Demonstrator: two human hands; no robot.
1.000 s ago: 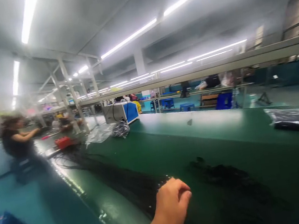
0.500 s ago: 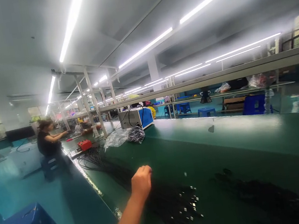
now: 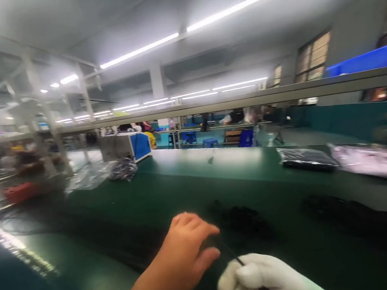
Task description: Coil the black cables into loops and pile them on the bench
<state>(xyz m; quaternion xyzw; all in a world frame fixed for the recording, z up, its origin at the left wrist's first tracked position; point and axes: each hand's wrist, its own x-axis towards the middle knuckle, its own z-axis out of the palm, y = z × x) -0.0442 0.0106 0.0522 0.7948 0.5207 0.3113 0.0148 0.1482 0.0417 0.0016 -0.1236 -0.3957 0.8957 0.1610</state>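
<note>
My bare left hand [image 3: 186, 255] hovers low over the green work table [image 3: 193, 188], its fingers loosely apart and pointing right, with nothing clearly in them. My right hand [image 3: 263, 282], in a white glove, is closed just below and right of it, pinching a thin dark cable [image 3: 234, 255] that runs up toward the left fingers. Dark heaps of black cables [image 3: 242, 217] lie blurred on the table just beyond both hands.
A grey and blue machine box [image 3: 124, 146] stands at the back left beside clear plastic bags [image 3: 91, 176]. Bagged dark goods [image 3: 306, 158] and a pale bag [image 3: 381, 160] lie at the right. A red box [image 3: 19, 193] and blurred people sit far left.
The camera has swung right and down. My left hand drew back from its far reach to the near edge, and my gloved right hand came into view holding a thin cable.
</note>
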